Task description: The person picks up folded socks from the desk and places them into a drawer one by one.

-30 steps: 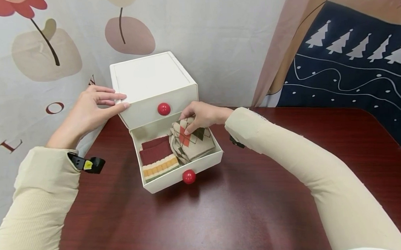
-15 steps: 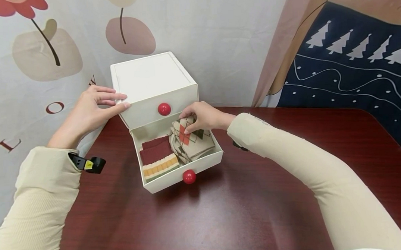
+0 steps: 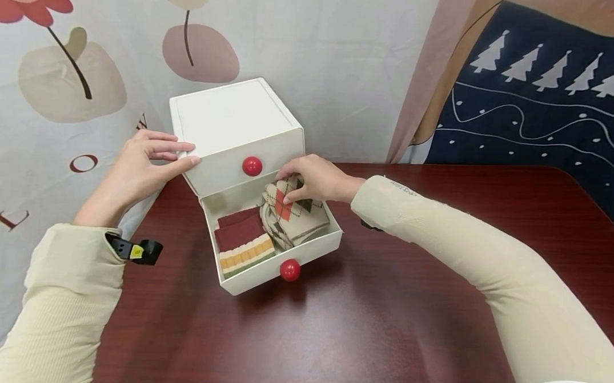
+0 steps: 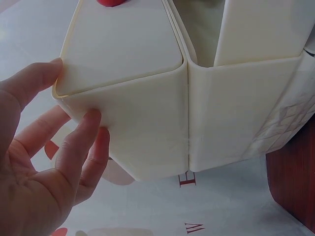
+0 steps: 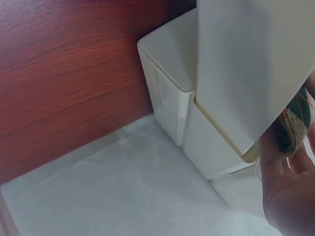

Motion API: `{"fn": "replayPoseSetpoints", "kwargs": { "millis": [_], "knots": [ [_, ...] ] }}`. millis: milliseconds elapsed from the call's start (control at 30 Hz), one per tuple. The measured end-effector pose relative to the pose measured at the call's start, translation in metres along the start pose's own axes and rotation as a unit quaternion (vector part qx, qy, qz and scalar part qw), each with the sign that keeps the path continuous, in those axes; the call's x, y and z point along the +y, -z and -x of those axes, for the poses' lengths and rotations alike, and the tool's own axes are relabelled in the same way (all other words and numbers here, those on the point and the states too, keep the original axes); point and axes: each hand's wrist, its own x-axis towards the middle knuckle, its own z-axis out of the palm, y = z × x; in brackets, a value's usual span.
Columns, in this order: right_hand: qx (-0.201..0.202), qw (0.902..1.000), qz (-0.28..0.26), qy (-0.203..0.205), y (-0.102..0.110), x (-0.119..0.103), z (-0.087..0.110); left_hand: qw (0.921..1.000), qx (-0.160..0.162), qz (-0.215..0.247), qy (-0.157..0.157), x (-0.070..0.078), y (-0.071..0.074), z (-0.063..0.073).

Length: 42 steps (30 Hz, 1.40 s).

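Note:
A white drawer unit (image 3: 234,114) has a red-knobbed closed upper drawer and, below it, a pulled-out drawer (image 3: 279,267). My left hand (image 3: 148,164) touches the unit's upper left front corner, its fingers fairly straight; the left wrist view shows the fingertips (image 4: 92,118) against the white wall. In the open drawer, my right hand (image 3: 319,179) pinches folded beige argyle socks (image 3: 300,220) between thumb and fingers. Part of the argyle socks (image 5: 298,120) shows between the fingers in the right wrist view. Left of them lie folded maroon socks (image 3: 242,237) with yellow, cream and green stripes.
The unit stands on a dark red wood table (image 3: 354,326), close to a pale printed curtain (image 3: 332,70) behind. At the right hangs a navy cloth (image 3: 529,102) with white trees. In the right wrist view, another white drawer section (image 5: 170,73) adjoins the open one.
The right wrist and forearm have shifted very slightly to the right, while the fingers stay on the argyle socks. The left hand and the drawers look unmoved.

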Motion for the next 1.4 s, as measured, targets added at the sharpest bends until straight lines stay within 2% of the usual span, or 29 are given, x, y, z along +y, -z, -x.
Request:
{"fn": "replayPoseSetpoints", "kwargs": {
  "millis": [367, 700, 833, 1067, 1400],
  "knots": [
    [0.033, 0.9992, -0.019, 0.012, 0.000, 0.006, 0.002, 1.0000, 0.000, 0.004, 0.000, 0.000, 0.000, 0.000],
    [0.046, 0.9984, -0.029, -0.012, 0.003, 0.008, 0.003, 1.0000, -0.003, 0.002, -0.001, 0.001, -0.001, -0.001],
    [0.055, 0.9959, -0.068, -0.025, 0.003, 0.010, 0.004, 1.0000, -0.004, 0.001, 0.000, 0.001, -0.001, -0.001],
    [0.065, 0.9811, -0.173, -0.058, 0.007, 0.016, 0.007, 1.0000, -0.004, 0.001, 0.003, 0.001, -0.001, -0.001],
    [0.103, 0.9571, -0.260, -0.076, 0.021, 0.018, 0.013, 1.0000, 0.000, 0.002, 0.004, 0.000, 0.000, 0.000]
  ]
}}
